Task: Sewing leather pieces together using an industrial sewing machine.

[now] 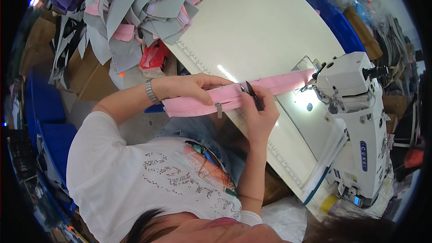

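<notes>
A long pink fabric strip with a zipper [283, 83] stretches from under the sewing machine's head leftward past the table edge. My left hand [191, 86] is closed on the strip near its left end, thumb on top and fingers behind. A metal zipper pull [219, 110] hangs from the strip's lower edge, between my hands. In my right hand [262, 116] is a small pair of black thread snips [257, 102], its points raised against the strip. Whether the blades touch a thread is too small to tell.
The white sewing machine [360, 121] stands at the right, its lamp lighting the needle area. A white worktable [252, 13] carries a printed ruler along its near edge. Grey and pink cut pieces [148, 9] are heaped at the far left. A blue bin [335, 15] lies beyond the table.
</notes>
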`<action>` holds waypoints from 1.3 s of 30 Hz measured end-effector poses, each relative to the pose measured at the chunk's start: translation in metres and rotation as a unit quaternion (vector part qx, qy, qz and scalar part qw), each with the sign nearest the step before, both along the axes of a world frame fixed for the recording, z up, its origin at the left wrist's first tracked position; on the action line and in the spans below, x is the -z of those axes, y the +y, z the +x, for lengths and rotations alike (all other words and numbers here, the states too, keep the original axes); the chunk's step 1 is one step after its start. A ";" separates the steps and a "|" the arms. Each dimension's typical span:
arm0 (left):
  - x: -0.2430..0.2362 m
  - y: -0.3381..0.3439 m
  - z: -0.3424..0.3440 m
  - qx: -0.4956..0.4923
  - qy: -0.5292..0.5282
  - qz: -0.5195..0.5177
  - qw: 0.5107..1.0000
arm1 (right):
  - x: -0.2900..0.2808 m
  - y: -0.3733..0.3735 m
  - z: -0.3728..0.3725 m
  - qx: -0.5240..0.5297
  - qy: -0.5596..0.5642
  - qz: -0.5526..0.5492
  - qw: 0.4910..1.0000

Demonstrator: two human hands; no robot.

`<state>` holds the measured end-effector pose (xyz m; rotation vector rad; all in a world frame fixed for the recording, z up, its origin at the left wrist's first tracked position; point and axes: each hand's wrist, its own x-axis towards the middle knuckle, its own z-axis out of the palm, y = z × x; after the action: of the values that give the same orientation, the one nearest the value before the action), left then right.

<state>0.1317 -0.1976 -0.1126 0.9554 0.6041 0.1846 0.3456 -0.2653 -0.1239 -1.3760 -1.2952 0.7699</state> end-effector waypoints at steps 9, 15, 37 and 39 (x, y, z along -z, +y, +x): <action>-0.003 0.000 0.001 -0.011 -0.009 -0.009 1.000 | -0.004 -0.002 0.008 0.036 -0.134 0.004 0.990; -0.002 -0.001 0.001 -0.009 -0.010 -0.008 1.000 | -0.001 0.001 0.006 0.038 -0.148 0.017 0.988; 0.002 -0.001 0.001 0.008 -0.001 0.038 0.999 | 0.003 0.011 0.010 0.043 -0.247 0.070 0.966; 0.003 -0.001 0.001 0.006 -0.019 0.041 0.999 | -0.001 0.009 0.008 0.036 -0.162 0.054 0.985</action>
<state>0.1327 -0.1985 -0.1156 1.0323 0.5590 0.2185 0.3535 -0.2564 -0.1225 -1.4940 -1.5046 0.4293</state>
